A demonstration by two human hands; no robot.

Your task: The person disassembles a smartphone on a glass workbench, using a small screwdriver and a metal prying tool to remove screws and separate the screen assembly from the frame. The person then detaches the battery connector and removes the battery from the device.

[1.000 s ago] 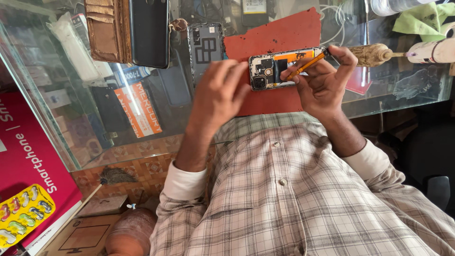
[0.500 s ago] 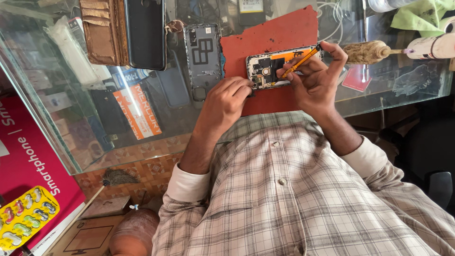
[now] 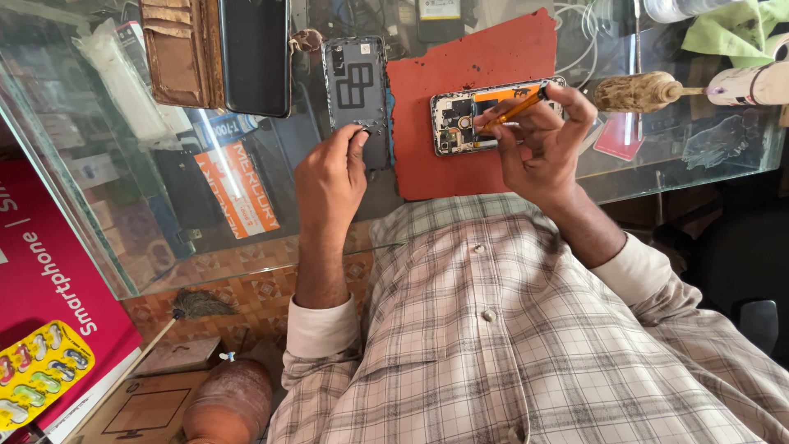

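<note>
Lower left of frame: magenta box (image 3: pixel 49 279) with yellow blister pack (image 3: pixel 37 374). Under glass bench (image 3: pixel 690 156), orange label (image 3: pixel 242 189). Right hand (image 3: pixel 538 144) clamped on orange tool (image 3: pixel 514 109), tip in opened phone (image 3: pixel 485 115) on red mat (image 3: pixel 468 173). Left hand (image 3: pixel 329 177) fingertips pinched together at grey back cover (image 3: pixel 356 86), centre top.

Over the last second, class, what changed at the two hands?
The left hand left the open phone and moved left; its fingertips now touch the grey back cover. The right hand still holds the orange tool on the phone, which stays on the red mat.
</note>
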